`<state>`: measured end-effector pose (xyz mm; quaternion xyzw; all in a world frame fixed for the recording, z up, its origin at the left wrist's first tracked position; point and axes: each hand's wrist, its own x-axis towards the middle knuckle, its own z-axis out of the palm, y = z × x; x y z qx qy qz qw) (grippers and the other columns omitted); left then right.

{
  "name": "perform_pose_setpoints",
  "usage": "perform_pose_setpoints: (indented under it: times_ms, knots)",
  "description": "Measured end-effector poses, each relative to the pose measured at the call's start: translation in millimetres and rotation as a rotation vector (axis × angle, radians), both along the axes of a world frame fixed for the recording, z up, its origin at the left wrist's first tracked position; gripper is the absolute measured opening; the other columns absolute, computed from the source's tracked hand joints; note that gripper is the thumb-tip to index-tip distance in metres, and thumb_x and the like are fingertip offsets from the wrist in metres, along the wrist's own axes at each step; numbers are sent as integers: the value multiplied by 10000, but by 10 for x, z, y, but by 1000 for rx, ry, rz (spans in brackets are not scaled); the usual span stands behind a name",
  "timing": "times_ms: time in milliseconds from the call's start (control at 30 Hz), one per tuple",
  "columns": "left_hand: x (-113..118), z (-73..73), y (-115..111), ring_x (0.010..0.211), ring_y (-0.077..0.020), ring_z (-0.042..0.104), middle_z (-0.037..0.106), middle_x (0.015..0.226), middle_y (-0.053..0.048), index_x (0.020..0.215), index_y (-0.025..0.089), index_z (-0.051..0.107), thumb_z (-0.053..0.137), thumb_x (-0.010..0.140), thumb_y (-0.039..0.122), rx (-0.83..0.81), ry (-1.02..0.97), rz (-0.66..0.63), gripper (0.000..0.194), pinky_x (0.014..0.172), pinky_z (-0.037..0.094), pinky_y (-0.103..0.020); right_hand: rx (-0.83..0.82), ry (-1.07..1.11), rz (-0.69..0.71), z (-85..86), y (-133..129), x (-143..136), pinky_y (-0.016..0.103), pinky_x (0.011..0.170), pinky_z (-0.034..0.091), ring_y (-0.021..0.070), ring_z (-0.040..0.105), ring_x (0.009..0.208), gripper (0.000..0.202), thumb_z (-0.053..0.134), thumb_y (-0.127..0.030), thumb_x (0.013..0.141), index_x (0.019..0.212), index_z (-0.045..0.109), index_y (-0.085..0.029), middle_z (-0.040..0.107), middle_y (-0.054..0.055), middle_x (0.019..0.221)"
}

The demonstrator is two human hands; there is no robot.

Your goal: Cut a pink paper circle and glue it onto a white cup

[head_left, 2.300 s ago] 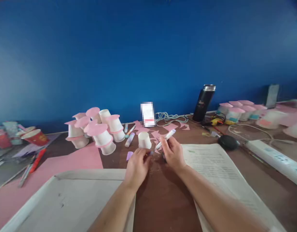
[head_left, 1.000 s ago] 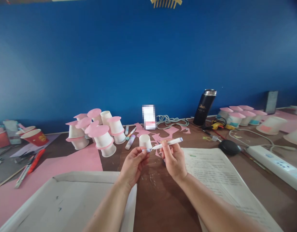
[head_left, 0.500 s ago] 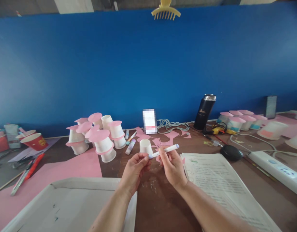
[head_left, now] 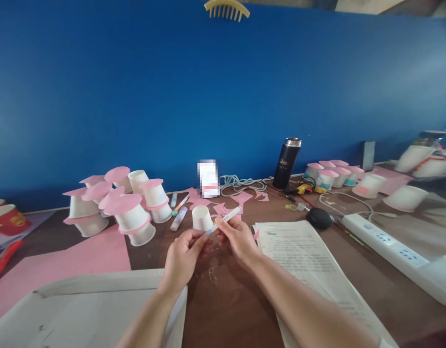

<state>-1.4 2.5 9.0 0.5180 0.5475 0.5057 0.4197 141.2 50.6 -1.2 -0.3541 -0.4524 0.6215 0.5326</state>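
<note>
A slim white marker pen (head_left: 231, 214) slants up to the right between my two hands, over the table. My left hand (head_left: 183, 255) pinches its lower left end, hiding that tip. With thumb and fingers my right hand (head_left: 240, 240) grips it near the middle, and its upper right end sticks out free. Just behind the hands an upside-down white paper cup (head_left: 201, 216) rests on the table. Left of that cup lies a glue stick (head_left: 179, 219), beside a small pen-like tool with an orange part (head_left: 180, 205).
Stacked paper cups with pink discs (head_left: 130, 212) stand at left, above pink paper (head_left: 81, 253) and a white tray (head_left: 95, 309). Printed sheets (head_left: 295, 251), a black flask (head_left: 287, 164), a power strip (head_left: 385, 251) and cables (head_left: 240, 183) are rightward. Pink scraps (head_left: 240, 197) lie behind.
The view has turned to the right, so the table things appear further left. Both hands still hold the marker pen, now a little lower and tilted more steeply.
</note>
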Motion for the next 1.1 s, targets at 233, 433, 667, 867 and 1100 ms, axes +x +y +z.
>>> perform_pose_setpoints:
  times_ms: [233, 433, 667, 867, 1100]
  knots:
    - [54, 15, -38, 643, -184, 664, 709, 727, -40, 812, 181, 661, 639, 757, 435, 56, 18, 8, 262, 638, 517, -275, 53, -37, 140, 48, -50, 6, 210, 482, 437, 86, 521, 462, 303, 668, -438, 739, 679, 608, -147, 580, -23, 564]
    - [84, 18, -46, 635, -173, 652, 714, 750, -41, 839, 193, 660, 607, 781, 444, 101, 87, 31, 264, 621, 487, -256, -24, -35, 110, 36, -57, -44, 204, 454, 428, 84, 505, 458, 338, 680, -474, 713, 687, 605, -145, 586, -19, 574]
    - [18, 11, -93, 629, -165, 598, 658, 634, -18, 1090, 218, 633, 519, 847, 403, 302, 443, 152, 326, 706, 418, -267, -314, 289, -139, -1, 191, 137, 106, 296, 275, 14, 345, 353, 346, 676, -412, 774, 628, 484, -164, 452, -69, 493]
    - [14, 2, -111, 663, -181, 613, 686, 699, -51, 1063, 238, 657, 484, 860, 345, 341, 462, 64, 287, 697, 423, -279, -519, 524, -203, 77, 401, 348, 74, 318, 382, 11, 406, 351, 351, 359, -396, 964, 753, 512, -161, 508, -22, 559]
    - [15, 28, -138, 688, -181, 623, 698, 760, -66, 1088, 228, 648, 439, 884, 307, 393, 517, 86, 303, 711, 428, -274, -498, 509, -59, 151, 268, 261, 109, 293, 418, 40, 427, 366, 262, 429, -351, 940, 893, 590, -151, 536, -4, 594]
